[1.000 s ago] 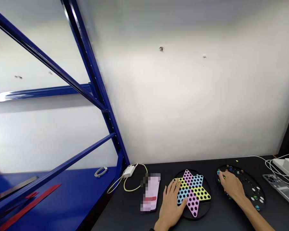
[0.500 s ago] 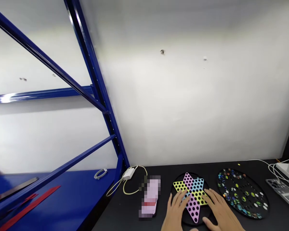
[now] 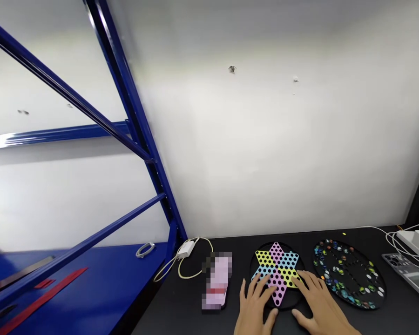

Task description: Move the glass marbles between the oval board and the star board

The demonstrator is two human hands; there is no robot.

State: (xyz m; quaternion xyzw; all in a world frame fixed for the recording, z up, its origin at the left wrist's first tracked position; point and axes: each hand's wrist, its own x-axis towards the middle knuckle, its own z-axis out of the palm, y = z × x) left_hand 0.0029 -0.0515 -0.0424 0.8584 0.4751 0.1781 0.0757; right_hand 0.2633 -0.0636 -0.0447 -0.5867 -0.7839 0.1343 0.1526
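A star-shaped Chinese checkers board (image 3: 277, 265), perforated in pink, yellow and blue, lies on a round black tray (image 3: 293, 304). My left hand (image 3: 254, 302) rests its fingertips on the star's lower left, fingers spread. On the lower right yellow point are the fingers of my right hand (image 3: 316, 298), with its thumb held apart. Nothing is gripped by either hand. To the right lies a second round black tray (image 3: 380, 279) with many glass marbles (image 3: 338, 286) scattered round its edge and middle.
Left of the board is a pink phone-like object (image 3: 218, 279), partly pixelated. A white adapter with a cable (image 3: 186, 249) lies behind it. At the right are a phone (image 3: 410, 274) and a white power strip (image 3: 414, 242). A blue metal rack (image 3: 139, 111) stands left.
The star board has turned within its tray, its lower pink point swinging left. Both hands still touch it. The view has shifted slightly.
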